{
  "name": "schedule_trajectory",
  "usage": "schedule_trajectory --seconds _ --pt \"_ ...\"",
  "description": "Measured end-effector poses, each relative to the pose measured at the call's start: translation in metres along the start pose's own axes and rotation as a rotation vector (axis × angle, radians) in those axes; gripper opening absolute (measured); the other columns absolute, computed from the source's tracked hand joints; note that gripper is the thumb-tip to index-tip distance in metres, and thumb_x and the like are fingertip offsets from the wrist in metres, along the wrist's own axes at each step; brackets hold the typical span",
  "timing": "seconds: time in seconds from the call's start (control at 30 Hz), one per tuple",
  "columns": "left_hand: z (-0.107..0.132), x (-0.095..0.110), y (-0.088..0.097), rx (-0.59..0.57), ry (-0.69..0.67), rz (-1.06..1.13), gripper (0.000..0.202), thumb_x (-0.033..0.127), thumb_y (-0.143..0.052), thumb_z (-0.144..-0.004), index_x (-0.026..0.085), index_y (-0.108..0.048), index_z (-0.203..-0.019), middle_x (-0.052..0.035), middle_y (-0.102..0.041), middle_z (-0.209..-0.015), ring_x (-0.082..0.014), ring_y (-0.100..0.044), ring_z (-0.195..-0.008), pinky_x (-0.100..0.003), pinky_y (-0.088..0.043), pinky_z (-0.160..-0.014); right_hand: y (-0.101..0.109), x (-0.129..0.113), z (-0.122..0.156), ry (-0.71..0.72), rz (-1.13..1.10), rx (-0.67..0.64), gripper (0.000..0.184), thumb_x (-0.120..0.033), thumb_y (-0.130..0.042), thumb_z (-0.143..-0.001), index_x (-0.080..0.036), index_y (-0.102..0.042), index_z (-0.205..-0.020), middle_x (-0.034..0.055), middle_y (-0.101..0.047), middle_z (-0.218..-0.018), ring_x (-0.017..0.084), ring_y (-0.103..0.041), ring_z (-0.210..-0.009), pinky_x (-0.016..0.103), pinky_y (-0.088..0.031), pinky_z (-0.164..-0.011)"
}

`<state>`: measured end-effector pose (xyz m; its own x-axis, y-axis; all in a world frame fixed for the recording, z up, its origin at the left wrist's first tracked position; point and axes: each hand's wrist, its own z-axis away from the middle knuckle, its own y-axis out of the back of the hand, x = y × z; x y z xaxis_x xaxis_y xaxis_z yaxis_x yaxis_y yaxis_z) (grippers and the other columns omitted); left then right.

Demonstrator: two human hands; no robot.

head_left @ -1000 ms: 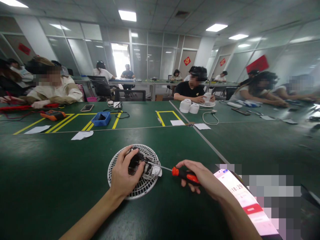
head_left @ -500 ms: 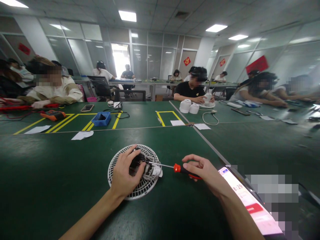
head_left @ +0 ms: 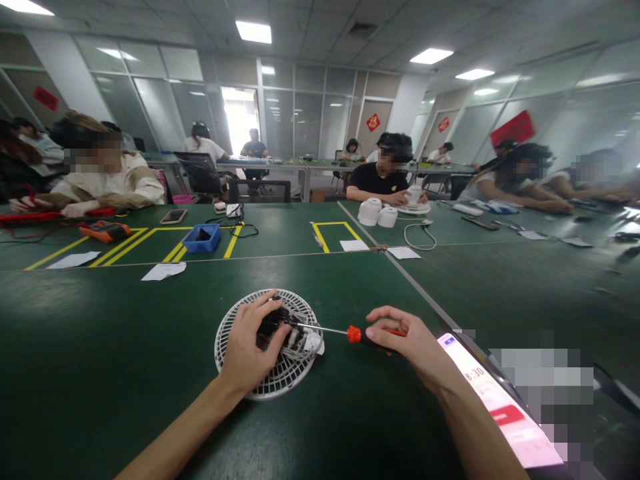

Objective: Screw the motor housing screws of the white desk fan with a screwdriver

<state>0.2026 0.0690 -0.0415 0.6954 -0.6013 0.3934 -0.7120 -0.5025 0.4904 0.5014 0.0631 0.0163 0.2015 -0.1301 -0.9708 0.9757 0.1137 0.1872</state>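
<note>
A round white fan grille (head_left: 225, 353) lies on the green table, with a dark motor-like part (head_left: 270, 327) and a bundled white cable (head_left: 300, 343) on it. My left hand (head_left: 250, 343) is curled around the dark part, thumb on the near side and fingers on the far side, partly hiding it. In my right hand (head_left: 400, 337) is a screwdriver (head_left: 354, 334) with a red and black handle. Its metal shaft points left, almost level, and the tip reaches the dark part beside my left thumb. The tip's exact contact point is too small to make out.
A lit phone (head_left: 500, 407) lies right of my right forearm. Across the table are a blue bin (head_left: 201, 238), an orange multimeter (head_left: 106, 231), paper slips (head_left: 164, 271) and white plastic housings (head_left: 370, 212). A co-worker in black (head_left: 383, 177) sits opposite, holding a white part.
The screwdriver's handle has turned in my right hand: its red stripe moved from the lower side to the upper side, and the fingers shifted slightly. My left hand stays in place.
</note>
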Motion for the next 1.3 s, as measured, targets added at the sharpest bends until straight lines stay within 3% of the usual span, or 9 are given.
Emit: schedule_trajectory --seconds 0.2,0.33,0.43,0.57,0.83,0.97,1.03,1.17,1.3 --pt "0.0017 0.0003 -0.0013 0.01 0.007 -0.017 0.038 0.027 -0.068 -0.091 0.023 -0.058 -0.128 -0.0106 -0.064 -0.138 -0.0281 -0.061 -0.123 -0.05 -0.05 -0.104 -0.0034 -0.0013 0.0017 0.022 0.005 -0.016 0.044 -0.052 -0.087 -0.066 -0.021 -0.068 -0.092 0.0006 -0.067 -0.074 0.018 -0.062 -0.07 0.028 -0.044 -0.059" --pt "0.002 0.0003 -0.0017 0.009 0.01 -0.02 0.038 0.028 -0.067 -0.092 0.023 -0.058 -0.128 -0.0114 -0.064 -0.137 -0.029 -0.061 -0.123 -0.052 -0.051 -0.103 -0.0073 -0.0013 0.002 -0.075 0.0 -0.081 0.046 -0.062 -0.074 -0.076 -0.021 -0.068 -0.097 0.0031 -0.068 -0.079 0.017 -0.062 -0.065 0.026 -0.045 -0.049" --pt "0.0015 0.0004 -0.0012 0.004 0.007 -0.029 0.038 0.028 -0.067 -0.092 0.024 -0.057 -0.129 -0.0107 -0.064 -0.137 -0.0284 -0.06 -0.123 -0.051 -0.051 -0.103 -0.0081 -0.0012 0.0021 -0.162 0.003 -0.119 0.046 -0.065 -0.063 -0.083 -0.022 -0.067 -0.1 0.0026 -0.068 -0.071 0.013 -0.056 -0.05 0.022 -0.038 -0.04" --pt "0.0017 0.001 -0.0007 0.0 0.0 -0.042 0.041 0.027 -0.068 -0.092 0.024 -0.056 -0.13 -0.0098 -0.063 -0.139 -0.0277 -0.059 -0.124 -0.049 -0.05 -0.105 -0.0076 -0.002 0.0026 -0.119 0.021 -0.123 0.045 -0.059 -0.068 -0.079 -0.02 -0.064 -0.101 0.001 -0.068 -0.066 0.009 -0.048 -0.043 0.02 -0.029 -0.037" --pt "0.0036 0.0021 -0.0022 0.028 0.031 -0.042 0.043 0.028 -0.07 -0.09 0.024 -0.056 -0.131 -0.0098 -0.062 -0.138 -0.0279 -0.059 -0.124 -0.048 -0.048 -0.106 -0.0022 -0.0011 0.0015 -0.019 -0.035 -0.06 0.043 -0.051 -0.084 -0.07 -0.02 -0.067 -0.095 -0.0002 -0.067 -0.069 0.014 -0.056 -0.059 0.024 -0.037 -0.048" --pt "0.0029 0.0027 -0.002 0.032 0.023 -0.04 0.043 0.027 -0.07 -0.09 0.023 -0.056 -0.131 -0.0104 -0.063 -0.137 -0.0274 -0.059 -0.124 -0.047 -0.048 -0.106 -0.0012 0.0016 -0.0001 0.06 -0.041 -0.05 0.04 -0.044 -0.091 -0.065 -0.021 -0.071 -0.092 0.0041 -0.073 -0.089 0.021 -0.065 -0.086 0.029 -0.049 -0.07" --pt "0.003 0.0027 -0.0021 0.038 0.019 -0.037 0.043 0.026 -0.07 -0.09 0.023 -0.056 -0.131 -0.0106 -0.063 -0.137 -0.0275 -0.059 -0.124 -0.047 -0.048 -0.106 -0.0027 0.0028 -0.0007 0.058 -0.005 -0.064 0.04 -0.048 -0.089 -0.068 -0.02 -0.072 -0.093 0.0056 -0.073 -0.094 0.022 -0.066 -0.092 0.03 -0.051 -0.075" --pt "0.0044 0.0021 -0.0031 0.049 0.014 -0.039 0.045 0.027 -0.071 -0.09 0.023 -0.056 -0.132 -0.0111 -0.062 -0.138 -0.0277 -0.059 -0.124 -0.048 -0.048 -0.106 -0.0065 0.004 -0.0005 -0.101 0.008 -0.122 0.049 -0.066 -0.067 -0.083 -0.02 -0.07 -0.1 0.0082 -0.073 -0.093 0.02 -0.067 -0.074 0.025 -0.049 -0.049" --pt "0.0062 0.0014 -0.0042 0.054 0.017 -0.052 0.047 0.028 -0.07 -0.091 0.022 -0.055 -0.134 -0.0126 -0.06 -0.141 -0.0279 -0.059 -0.126 -0.048 -0.049 -0.106 -0.0069 0.0029 0.0013 -0.18 0.023 -0.185 0.05 -0.065 -0.062 -0.086 -0.02 -0.065 -0.106 0.0037 -0.071 -0.071 0.01 -0.053 -0.046 0.018 -0.033 -0.036"
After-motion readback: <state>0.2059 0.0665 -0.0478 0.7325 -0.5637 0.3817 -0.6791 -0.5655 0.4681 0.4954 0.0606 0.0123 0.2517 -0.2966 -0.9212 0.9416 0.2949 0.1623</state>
